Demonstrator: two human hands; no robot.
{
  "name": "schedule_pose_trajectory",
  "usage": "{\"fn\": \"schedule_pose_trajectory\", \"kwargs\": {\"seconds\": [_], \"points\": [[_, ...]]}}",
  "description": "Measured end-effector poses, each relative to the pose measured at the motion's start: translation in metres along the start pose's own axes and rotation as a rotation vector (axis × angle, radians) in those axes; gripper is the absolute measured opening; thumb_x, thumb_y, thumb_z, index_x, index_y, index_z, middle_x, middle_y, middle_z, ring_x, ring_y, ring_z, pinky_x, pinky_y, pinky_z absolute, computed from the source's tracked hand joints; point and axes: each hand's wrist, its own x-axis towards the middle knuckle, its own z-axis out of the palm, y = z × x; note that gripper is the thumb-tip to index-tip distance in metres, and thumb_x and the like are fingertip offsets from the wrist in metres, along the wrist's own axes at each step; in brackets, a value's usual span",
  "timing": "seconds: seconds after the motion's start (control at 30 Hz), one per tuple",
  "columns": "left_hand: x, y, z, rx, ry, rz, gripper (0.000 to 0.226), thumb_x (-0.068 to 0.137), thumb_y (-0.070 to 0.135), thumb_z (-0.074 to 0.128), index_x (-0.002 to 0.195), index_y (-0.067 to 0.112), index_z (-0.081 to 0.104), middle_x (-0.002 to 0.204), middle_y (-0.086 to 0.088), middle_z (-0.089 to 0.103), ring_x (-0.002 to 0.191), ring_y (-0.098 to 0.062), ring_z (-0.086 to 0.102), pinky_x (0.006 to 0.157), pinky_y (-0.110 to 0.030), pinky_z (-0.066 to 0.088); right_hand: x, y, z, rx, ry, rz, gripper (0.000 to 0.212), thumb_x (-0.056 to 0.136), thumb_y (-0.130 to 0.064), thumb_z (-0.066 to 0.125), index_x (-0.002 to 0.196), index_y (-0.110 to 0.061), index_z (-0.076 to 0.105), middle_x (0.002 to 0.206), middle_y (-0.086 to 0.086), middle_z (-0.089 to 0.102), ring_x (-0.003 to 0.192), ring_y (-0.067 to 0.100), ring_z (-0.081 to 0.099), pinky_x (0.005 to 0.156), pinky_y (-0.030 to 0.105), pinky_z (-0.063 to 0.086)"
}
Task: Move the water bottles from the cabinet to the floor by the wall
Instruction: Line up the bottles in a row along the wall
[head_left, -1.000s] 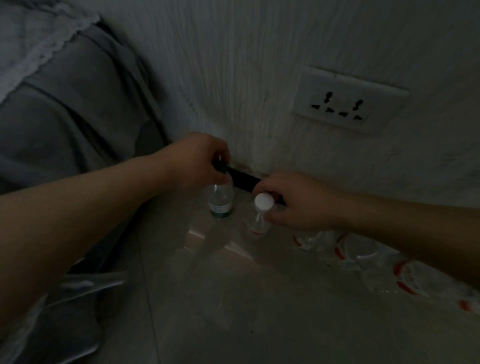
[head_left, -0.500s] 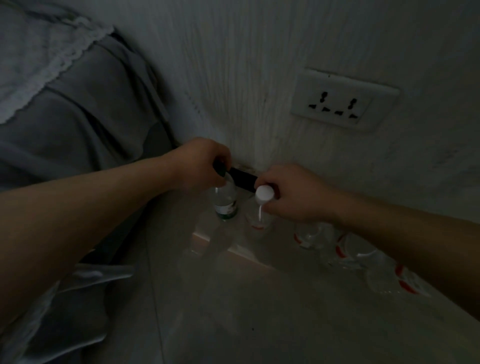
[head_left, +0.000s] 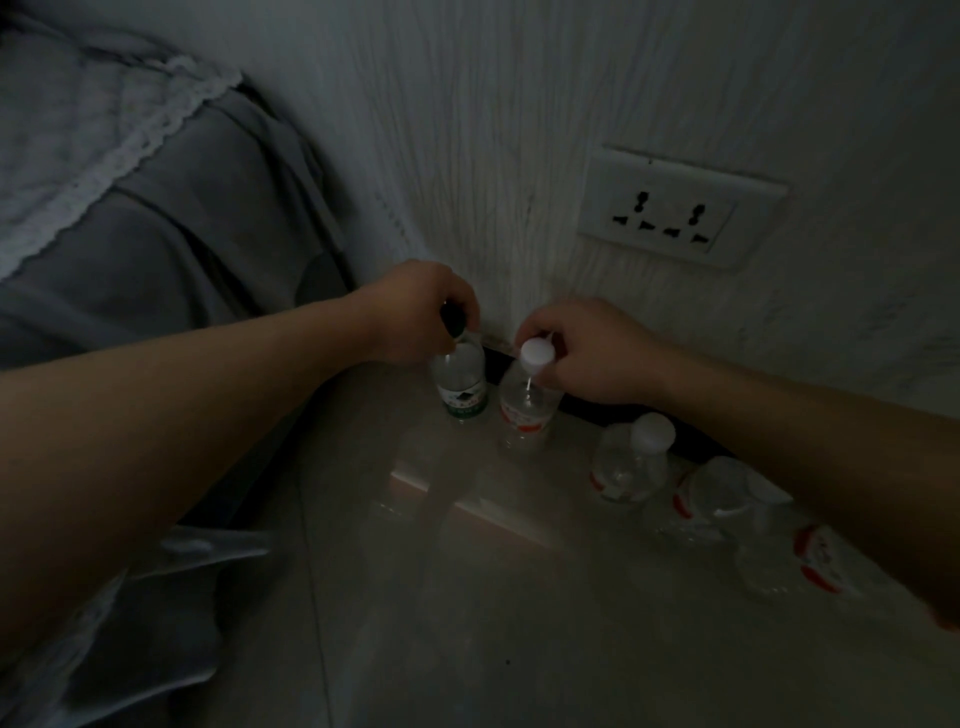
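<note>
Two hands are at work low by the wall, each closed on the top of an upright water bottle. The left hand (head_left: 415, 312) has its grip curled around the dark cap of the green-label bottle (head_left: 462, 382), fingers wrapped over the neck so the cap only partly shows. The right hand (head_left: 587, 353) has its grip pinching the white cap and neck of the red-label bottle (head_left: 527, 402), thumb and fingers pressed against the sides of the cap. Both bottles stand on the floor (head_left: 493, 623), side by side and just about touching, directly below the two grips.

Just behind the grips runs a dark baseboard (head_left: 613, 402) at the foot of the pale, streaked wall (head_left: 519, 130). To the right of the right-hand grip, under that forearm, more clear bottles with red labels stand in a row along the baseboard: the nearest one (head_left: 631, 460) shows a white cap, the others (head_left: 727, 499) are dim and partly covered by the arm. Above the right-hand grip a white double socket (head_left: 675, 210) sits on the wall. Left of the left-hand grip hangs grey bedding (head_left: 171, 249) with a pale lace-edged cover (head_left: 78, 145) above it. Nearer the person, under the left forearm, lies some crumpled clear plastic (head_left: 171, 571) on the floor.
</note>
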Motion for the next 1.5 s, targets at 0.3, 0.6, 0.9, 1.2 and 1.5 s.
{"fn": "schedule_pose_trajectory", "kwargs": {"seconds": [0.3,0.6,0.9,1.2,1.5], "points": [[0.010,-0.006,0.009,-0.031,0.003,0.020,0.034,0.077,0.012,0.075,0.106,0.028,0.067,0.105,0.006,0.061,0.099,-0.014,0.058,0.086,-0.029,0.048,0.004,-0.001,0.002,-0.053,0.022,-0.018,0.036,0.072,-0.014,0.071,0.107,-0.021,0.067,0.102,-0.005,0.065,0.089,0.009,0.058,0.073,0.025,0.048],[0.014,-0.009,0.013,-0.084,0.137,-0.068,0.043,0.077,0.030,0.081,0.115,0.018,0.063,0.110,-0.002,0.065,0.087,-0.010,0.056,0.072,-0.022,0.043,0.003,-0.001,0.007,-0.041,0.076,-0.022,0.037,0.069,-0.014,0.072,0.106,-0.020,0.068,0.099,-0.007,0.066,0.087,0.007,0.057,0.067,0.017,0.043],[0.013,-0.017,0.006,-0.069,0.156,-0.066,0.044,0.082,0.024,0.077,0.123,0.017,0.062,0.120,-0.004,0.064,0.096,-0.008,0.053,0.082,-0.022,0.041,0.021,-0.005,0.008,-0.011,0.137,-0.013,0.038,0.073,-0.012,0.072,0.111,-0.018,0.068,0.108,-0.003,0.066,0.094,0.008,0.056,0.078,0.023,0.043],[0.018,-0.022,0.007,-0.064,0.193,-0.001,0.043,0.082,0.019,0.076,0.123,0.015,0.064,0.123,-0.006,0.065,0.113,-0.019,0.059,0.088,-0.022,0.039,0.038,-0.014,0.017,-0.044,0.168,-0.042,0.037,0.080,-0.013,0.065,0.117,-0.017,0.067,0.115,0.004,0.067,0.103,0.016,0.060,0.082,0.024,0.042],[0.023,-0.025,0.008,-0.082,0.194,-0.007,0.043,0.075,0.012,0.077,0.116,0.017,0.065,0.115,-0.002,0.064,0.103,-0.013,0.057,0.082,-0.022,0.040,0.040,-0.014,0.021,-0.036,0.213,-0.071,0.032,0.084,-0.013,0.062,0.115,-0.013,0.068,0.112,0.007,0.069,0.102,0.020,0.062,0.081,0.024,0.043]]}}
